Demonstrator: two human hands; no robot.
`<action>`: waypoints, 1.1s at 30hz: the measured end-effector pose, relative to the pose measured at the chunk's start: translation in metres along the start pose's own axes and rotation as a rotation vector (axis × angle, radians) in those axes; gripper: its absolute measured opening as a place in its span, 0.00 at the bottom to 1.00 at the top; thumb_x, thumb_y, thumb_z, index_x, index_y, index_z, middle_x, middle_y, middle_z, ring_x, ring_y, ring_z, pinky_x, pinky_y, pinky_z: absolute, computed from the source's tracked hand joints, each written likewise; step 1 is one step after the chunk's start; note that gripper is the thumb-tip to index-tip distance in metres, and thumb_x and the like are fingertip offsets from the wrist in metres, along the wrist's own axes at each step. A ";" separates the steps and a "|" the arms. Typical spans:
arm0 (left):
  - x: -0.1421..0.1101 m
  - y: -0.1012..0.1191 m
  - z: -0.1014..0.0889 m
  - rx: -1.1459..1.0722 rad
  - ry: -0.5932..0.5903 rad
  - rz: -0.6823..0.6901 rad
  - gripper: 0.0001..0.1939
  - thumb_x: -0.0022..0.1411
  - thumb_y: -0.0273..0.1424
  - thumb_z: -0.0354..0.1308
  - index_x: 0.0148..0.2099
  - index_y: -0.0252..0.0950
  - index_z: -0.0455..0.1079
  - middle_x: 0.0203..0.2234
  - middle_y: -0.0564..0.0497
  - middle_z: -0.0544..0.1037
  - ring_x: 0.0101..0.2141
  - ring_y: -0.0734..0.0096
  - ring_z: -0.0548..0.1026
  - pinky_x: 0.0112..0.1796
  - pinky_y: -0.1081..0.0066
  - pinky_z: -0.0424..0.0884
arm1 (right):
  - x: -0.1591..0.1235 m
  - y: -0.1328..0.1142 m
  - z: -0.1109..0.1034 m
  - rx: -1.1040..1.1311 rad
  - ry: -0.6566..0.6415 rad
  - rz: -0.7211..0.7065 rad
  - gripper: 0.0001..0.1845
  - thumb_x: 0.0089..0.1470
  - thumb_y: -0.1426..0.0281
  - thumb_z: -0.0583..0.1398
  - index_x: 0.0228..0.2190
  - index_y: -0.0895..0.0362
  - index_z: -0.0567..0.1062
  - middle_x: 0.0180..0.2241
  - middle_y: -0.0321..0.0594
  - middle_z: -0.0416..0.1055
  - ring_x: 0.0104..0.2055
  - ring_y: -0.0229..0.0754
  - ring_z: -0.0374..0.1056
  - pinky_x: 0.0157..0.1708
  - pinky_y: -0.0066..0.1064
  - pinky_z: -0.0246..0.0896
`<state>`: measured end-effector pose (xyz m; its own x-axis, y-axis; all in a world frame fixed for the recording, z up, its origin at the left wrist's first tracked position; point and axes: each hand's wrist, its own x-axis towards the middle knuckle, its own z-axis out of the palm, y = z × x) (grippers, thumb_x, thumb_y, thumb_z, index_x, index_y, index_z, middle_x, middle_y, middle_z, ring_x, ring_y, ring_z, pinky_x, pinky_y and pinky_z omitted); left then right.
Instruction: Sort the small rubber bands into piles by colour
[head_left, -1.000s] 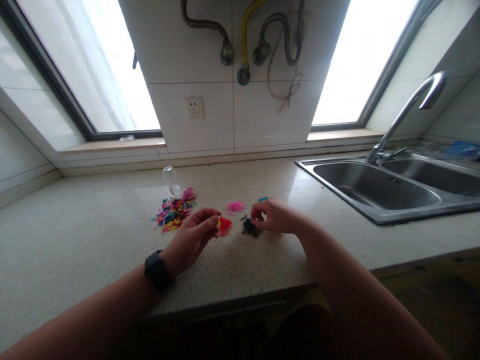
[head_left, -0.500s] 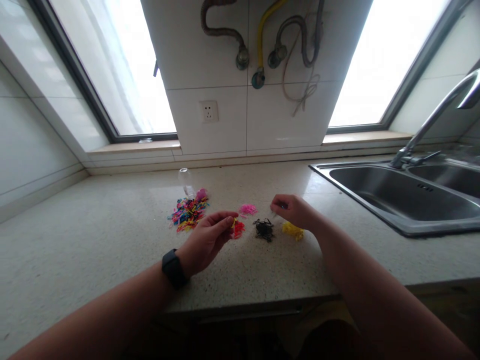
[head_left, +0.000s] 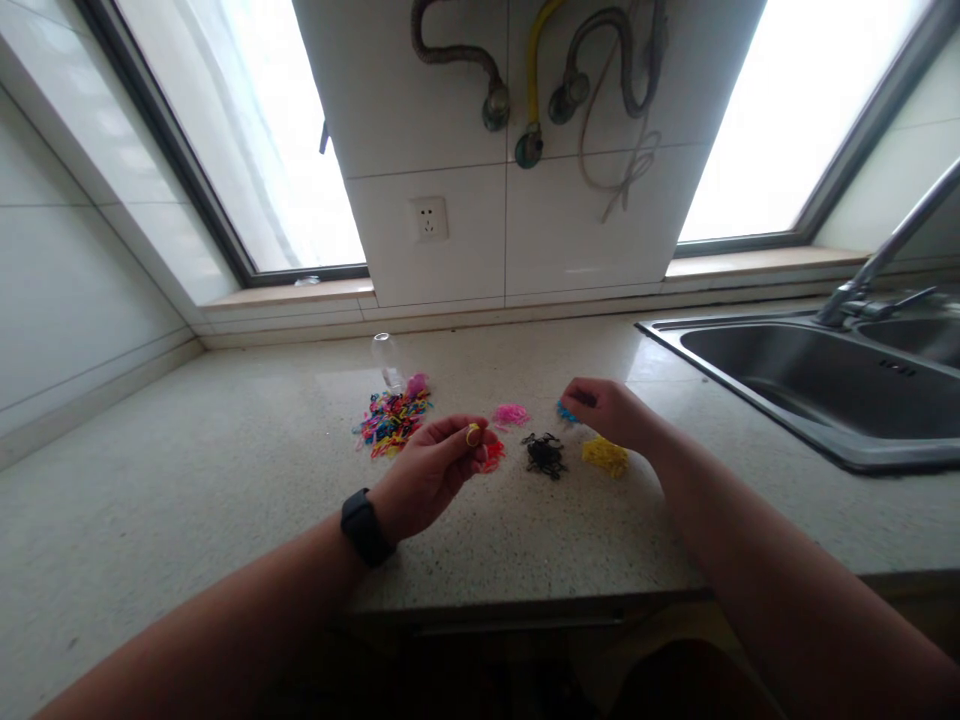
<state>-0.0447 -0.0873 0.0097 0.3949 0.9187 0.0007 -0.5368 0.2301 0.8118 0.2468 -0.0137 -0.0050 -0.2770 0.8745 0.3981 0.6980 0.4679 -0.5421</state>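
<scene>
My left hand (head_left: 439, 465) is closed in a pinch on a small yellow rubber band (head_left: 472, 434). Just past its fingertips lies a pile of red rubber bands (head_left: 493, 457), partly hidden by the hand. My right hand (head_left: 596, 405) has its fingers drawn together at a small blue pile of bands (head_left: 567, 411); what they hold, if anything, is hidden. Between the hands are black rubber bands (head_left: 544, 455), with pink ones (head_left: 511, 416) farther back. Yellow bands (head_left: 605, 456) lie below my right wrist.
A mixed-colour heap of bands (head_left: 390, 420) lies behind my left hand, beside a clear plastic bottle-like container (head_left: 388, 362) and a pink object (head_left: 417, 384). A steel sink (head_left: 780, 390) with a faucet (head_left: 847, 295) is set into the counter (head_left: 225, 480) at right.
The view has shifted, so everything sits farther right. The yellow band in my left fingers shows more plainly as a loop. Blue bands now show by my right fingers.
</scene>
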 end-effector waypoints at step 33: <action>-0.004 -0.009 -0.004 0.153 -0.042 0.010 0.07 0.56 0.27 0.69 0.38 0.33 0.76 0.30 0.51 0.80 0.30 0.78 0.76 0.33 0.79 0.73 | 0.005 0.055 -0.027 -0.125 0.489 0.387 0.14 0.53 0.61 0.57 0.26 0.57 0.77 0.24 0.39 0.72 0.28 0.41 0.66 0.30 0.31 0.55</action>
<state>-0.0444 -0.0917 0.0005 0.4222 0.9059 0.0314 -0.4222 0.1659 0.8912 0.3016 0.0129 -0.0126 0.3240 0.8040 0.4985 0.7674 0.0848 -0.6355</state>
